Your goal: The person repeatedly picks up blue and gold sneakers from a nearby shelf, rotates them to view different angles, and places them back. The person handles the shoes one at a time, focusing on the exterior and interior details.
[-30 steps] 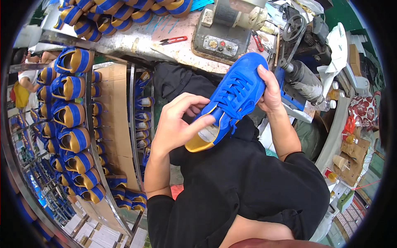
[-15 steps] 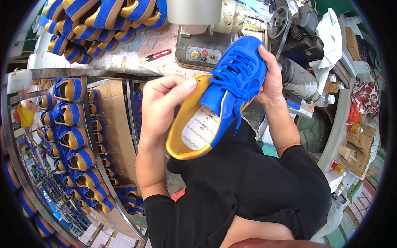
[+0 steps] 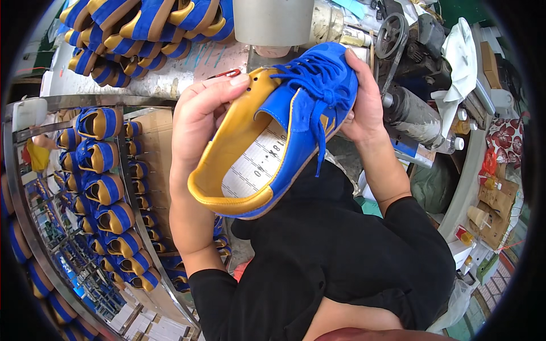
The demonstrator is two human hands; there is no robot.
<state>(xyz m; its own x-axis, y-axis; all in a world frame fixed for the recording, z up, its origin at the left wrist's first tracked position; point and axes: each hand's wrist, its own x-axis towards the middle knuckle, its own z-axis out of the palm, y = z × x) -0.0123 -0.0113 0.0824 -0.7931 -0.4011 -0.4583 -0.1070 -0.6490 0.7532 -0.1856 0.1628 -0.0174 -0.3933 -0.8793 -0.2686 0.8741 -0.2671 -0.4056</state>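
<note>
A blue sneaker point(image 3: 307, 133) with a gold lining and blue laces is held up in front of me, tilted, its toe to the upper right and its opening facing me. My left hand point(image 3: 199, 113) pinches the gold eyelet flap and pulls it outward. Around the toe end wraps my right hand point(image 3: 364, 102), thumb on the upper, its other fingers partly hidden beneath. A white insole point(image 3: 253, 167) with dark marks shows inside. Part of the lace hangs down along the shoe's side.
Blue-and-gold shoes point(image 3: 148, 23) are piled on the worktable point(image 3: 153, 82). More shoes point(image 3: 105, 187) fill a metal rack point(image 3: 128, 170) at the left. Behind the sneaker stands a machine point(image 3: 273, 23) with a grey cylindrical head. Plastic bottles point(image 3: 455, 143) and a handwheel point(image 3: 392, 35) are at the right.
The sneaker has moved left and nearer to me, with both hands still on it. My left hand has drawn the eyelet flap further outward, widening the opening. The red-handled snips are now mostly covered.
</note>
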